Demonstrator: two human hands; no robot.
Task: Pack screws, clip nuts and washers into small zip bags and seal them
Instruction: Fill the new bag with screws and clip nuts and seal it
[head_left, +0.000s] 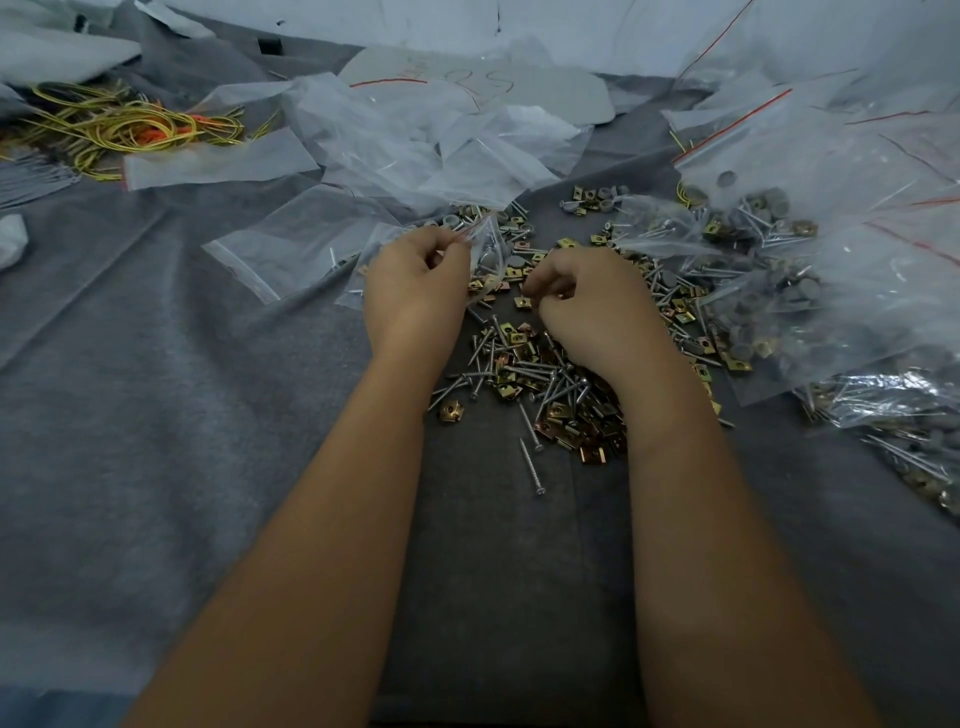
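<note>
Now the left hand (415, 283) pinches a small zip bag (485, 249); the right hand (587, 306), fingers curled, seemingly picks at loose screws (530, 374) and clip nuts (566, 421), beside filled bags (769, 280) and empty bags (415, 150).

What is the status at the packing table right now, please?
Left hand grips small zip bag, unsealed. Right hand pinching in loose screws and clip nuts. Nothing in the way.
</note>
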